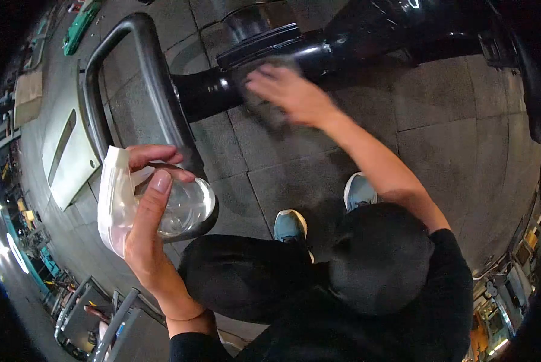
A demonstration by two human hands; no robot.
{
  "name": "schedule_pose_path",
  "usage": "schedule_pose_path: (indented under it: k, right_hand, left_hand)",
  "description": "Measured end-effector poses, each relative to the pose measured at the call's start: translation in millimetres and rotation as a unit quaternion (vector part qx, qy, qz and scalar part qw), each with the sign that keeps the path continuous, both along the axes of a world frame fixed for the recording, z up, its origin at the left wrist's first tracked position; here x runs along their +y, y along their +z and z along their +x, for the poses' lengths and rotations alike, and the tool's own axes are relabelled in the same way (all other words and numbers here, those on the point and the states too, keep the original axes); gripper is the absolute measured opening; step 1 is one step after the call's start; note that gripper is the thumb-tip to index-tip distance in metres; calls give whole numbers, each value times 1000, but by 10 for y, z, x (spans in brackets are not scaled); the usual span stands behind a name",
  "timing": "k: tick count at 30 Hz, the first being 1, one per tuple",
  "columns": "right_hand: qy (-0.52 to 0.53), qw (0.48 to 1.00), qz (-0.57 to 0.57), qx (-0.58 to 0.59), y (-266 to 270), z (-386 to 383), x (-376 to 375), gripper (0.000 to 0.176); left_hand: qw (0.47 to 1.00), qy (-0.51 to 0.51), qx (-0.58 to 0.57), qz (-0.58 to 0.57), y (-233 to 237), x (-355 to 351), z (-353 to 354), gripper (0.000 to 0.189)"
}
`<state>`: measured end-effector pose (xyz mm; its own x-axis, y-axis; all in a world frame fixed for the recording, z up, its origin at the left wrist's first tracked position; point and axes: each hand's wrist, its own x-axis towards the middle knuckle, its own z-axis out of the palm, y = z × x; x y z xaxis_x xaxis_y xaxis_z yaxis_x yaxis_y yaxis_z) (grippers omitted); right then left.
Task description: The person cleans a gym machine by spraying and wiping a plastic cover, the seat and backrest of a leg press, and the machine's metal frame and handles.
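My left hand (145,232) is wrapped round a spray bottle (189,208) with a white trigger head and a clear, rounded body; the bottle is tilted on its side. My right hand (291,93) reaches forward to a glossy black metal tube (207,90). Under its fingers, a dark grey cloth (267,113) is pressed against the tube. Both this hand and the cloth are smeared by motion, so the exact grip is hard to see. At the tube's left end, a rounded black bar handle (156,78) stands near the bottle.
Dark rubber tiles (439,142) cover the floor under my shoes (290,225). A pale slotted panel (65,160) lies at the left, with a green part (80,27) farther off. Metal frames (123,320) stand at the lower left. More black machine parts extend to the upper right.
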<state>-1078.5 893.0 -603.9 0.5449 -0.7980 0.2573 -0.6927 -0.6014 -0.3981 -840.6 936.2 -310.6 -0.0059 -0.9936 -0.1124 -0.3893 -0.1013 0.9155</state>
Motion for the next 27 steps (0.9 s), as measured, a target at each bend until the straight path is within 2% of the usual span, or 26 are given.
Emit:
schedule_pose_path:
  k: [2, 4, 5, 7, 8, 9, 10, 12, 13, 14, 16, 17, 20, 21, 22, 24, 25, 26, 27]
  right_hand:
    - [-107, 994, -8, -29, -28, -585, 134, 86]
    - [-159, 987, -16, -22, -23, -732, 325, 81]
    - [-151, 988, -18, -24, -5, -682, 385, 81]
    - [-197, 952, 64, -227, 107, -585, 570, 65]
    - [-189, 954, 63, -225, 55, -597, 712, 65]
    - [-262, 864, 172, -394, -74, -632, 857, 53]
    - [-321, 727, 276, -541, -31, -597, 960, 41]
    - [-394, 455, 321, -731, 129, -508, 1155, 32]
    - [-324, 335, 399, -790, 11, -602, 1266, 29]
    - [-324, 338, 396, -790, -147, -635, 1362, 29]
    - [-384, 305, 382, -783, -195, -578, 1483, 26]
    - [-390, 327, 394, -765, -376, -641, 1549, 25]
    - [-412, 346, 386, -749, -106, -514, 1615, 26]
    - [-417, 354, 390, -741, -343, -602, 1635, 27]
    - [-413, 358, 389, -741, -346, -583, 1631, 27]
    - [-406, 330, 419, -742, -341, -527, 1658, 30]
    - [-354, 324, 436, -761, -383, -487, 1683, 31]
    - [-400, 359, 419, -732, -425, -450, 1695, 30]
    - [-402, 363, 417, -730, -354, -386, 1680, 30]
  left_hand:
    - [1000, 13, 10, 1, 34, 23, 41, 39]
    - [1000, 24, 15, 6, 39, 63, 121, 39]
    - [999, 19, 43, 4, 16, 61, 162, 37]
    - [997, 4, 74, -8, 27, 65, 179, 33]
    - [996, -9, 82, 19, 29, 76, 212, 32]
    - [996, -55, 67, -3, 1, 58, 227, 30]
    - [993, -102, 50, -24, -52, 41, 241, 28]
    - [990, -115, 78, 0, -262, 49, 252, 28]
    - [984, -135, 118, 19, -439, 61, 264, 28]
    - [983, -140, 105, 51, -579, 135, 221, 29]
    - [971, -210, 34, 109, -747, 286, 108, 34]
    - [963, -230, 39, 138, -795, 378, 17, 32]
    - [932, -215, 171, 237, -1303, 589, -118, 30]
    - [934, -213, 165, 233, -1470, 679, -130, 30]
    - [936, -214, 160, 228, -1624, 753, -148, 31]
    - [948, -211, 121, 203, -1894, 888, -157, 29]
    - [968, -184, 96, 143, -2023, 935, -156, 25]
    - [982, -157, 71, 83, -2148, 984, -154, 24]
    - [979, -148, 67, 124, -2064, 981, -138, 25]
